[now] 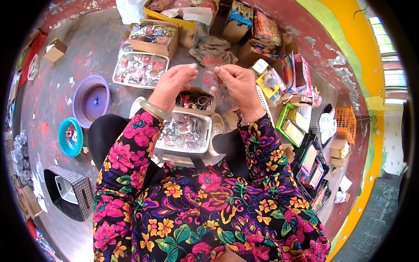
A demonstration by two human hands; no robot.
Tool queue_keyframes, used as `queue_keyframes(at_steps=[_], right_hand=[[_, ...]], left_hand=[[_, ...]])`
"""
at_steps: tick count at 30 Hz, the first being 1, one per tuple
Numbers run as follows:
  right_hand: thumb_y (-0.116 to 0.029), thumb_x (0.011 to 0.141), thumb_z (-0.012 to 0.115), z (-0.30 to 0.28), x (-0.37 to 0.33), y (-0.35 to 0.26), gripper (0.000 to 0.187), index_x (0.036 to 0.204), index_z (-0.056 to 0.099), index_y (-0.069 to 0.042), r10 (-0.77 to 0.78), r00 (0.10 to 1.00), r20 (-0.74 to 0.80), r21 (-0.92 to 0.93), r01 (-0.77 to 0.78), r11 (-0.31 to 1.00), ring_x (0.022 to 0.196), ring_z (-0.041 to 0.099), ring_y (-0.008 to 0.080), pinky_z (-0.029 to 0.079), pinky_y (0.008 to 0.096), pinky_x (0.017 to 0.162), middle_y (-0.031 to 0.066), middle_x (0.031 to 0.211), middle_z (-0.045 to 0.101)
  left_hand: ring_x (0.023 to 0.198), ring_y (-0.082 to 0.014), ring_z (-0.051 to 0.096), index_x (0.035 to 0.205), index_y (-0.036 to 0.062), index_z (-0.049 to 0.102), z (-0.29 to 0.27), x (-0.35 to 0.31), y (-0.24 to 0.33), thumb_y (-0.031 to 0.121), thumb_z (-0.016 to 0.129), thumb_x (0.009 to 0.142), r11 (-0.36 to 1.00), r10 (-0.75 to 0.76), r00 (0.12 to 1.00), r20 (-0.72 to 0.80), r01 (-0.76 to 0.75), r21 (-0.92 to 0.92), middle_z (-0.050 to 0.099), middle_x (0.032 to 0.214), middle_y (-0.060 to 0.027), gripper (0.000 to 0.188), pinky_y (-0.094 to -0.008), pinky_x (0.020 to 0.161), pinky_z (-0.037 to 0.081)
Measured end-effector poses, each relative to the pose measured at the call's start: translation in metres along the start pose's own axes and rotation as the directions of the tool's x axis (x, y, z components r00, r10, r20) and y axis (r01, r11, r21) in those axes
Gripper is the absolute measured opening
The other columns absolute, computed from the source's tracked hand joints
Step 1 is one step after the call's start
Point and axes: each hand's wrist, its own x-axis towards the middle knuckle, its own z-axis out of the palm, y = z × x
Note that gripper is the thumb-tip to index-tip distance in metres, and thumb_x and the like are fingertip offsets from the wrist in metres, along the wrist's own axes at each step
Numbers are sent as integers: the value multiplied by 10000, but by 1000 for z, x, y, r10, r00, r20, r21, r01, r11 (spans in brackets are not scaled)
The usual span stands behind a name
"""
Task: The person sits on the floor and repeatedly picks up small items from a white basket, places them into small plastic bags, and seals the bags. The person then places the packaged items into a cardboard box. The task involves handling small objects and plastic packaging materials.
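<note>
My right hand is raised in front of me, thumb and forefinger pinching the top edge of a small clear plastic bag. Something small and reddish shows through the plastic. Level with it, my left hand has its fingers stretched toward the bag, a short gap away, and I see nothing in them. Below the hands, between my knees, a white basket holds many small clear packets. Just beyond it stands a cardboard box of dark ring-shaped bands, partly hidden by my hands.
Beyond my left hand are another white basket of packets and an open carton. To the left lie a purple basin, a teal basin and a checked bin. Right of me are a green basket, black crates and an orange crate.
</note>
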Motion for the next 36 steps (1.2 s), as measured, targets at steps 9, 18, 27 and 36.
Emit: queue_keyframes(at_steps=[9, 18, 27, 36], right_hand=[[-149, 848, 605, 4, 2, 6, 175, 854, 638, 23, 62, 997, 48, 99, -67, 993, 635, 539, 66, 491, 229, 601, 24, 753, 602], [-141, 809, 651, 4, 0, 4, 176, 917, 637, -4, 75, 996, 40, 298, -84, 951, 668, 551, 70, 463, 211, 573, 10, 771, 610], [-132, 843, 608, 4, 4, 7, 182, 957, 637, 7, 38, 999, -17, 250, -33, 968, 716, 567, 71, 465, 190, 564, 27, 810, 623], [-112, 853, 590, 8, 5, 11, 182, 960, 613, 34, -27, 1000, -15, 243, 30, 970, 727, 578, 85, 480, 196, 615, 37, 819, 617]], left_hand=[[728, -76, 576, 940, 26, 607, -1, 3, -4, 111, 601, 843, 987, -79, 975, 209, 106, -121, 622, 832, -18, 129, -196, 651, 472], [749, -94, 595, 928, -4, 630, 5, -1, -2, 113, 585, 855, 995, -9, 980, 199, 28, -93, 645, 833, -47, 145, -221, 705, 483], [732, -66, 549, 969, -2, 635, 6, 0, 1, 134, 579, 864, 996, 78, 979, 190, -84, 24, 648, 853, -25, 180, -207, 687, 453], [656, -35, 538, 947, 14, 629, 2, -1, 2, 123, 593, 852, 993, 92, 990, 108, -99, 64, 639, 851, -20, 148, -165, 545, 439]])
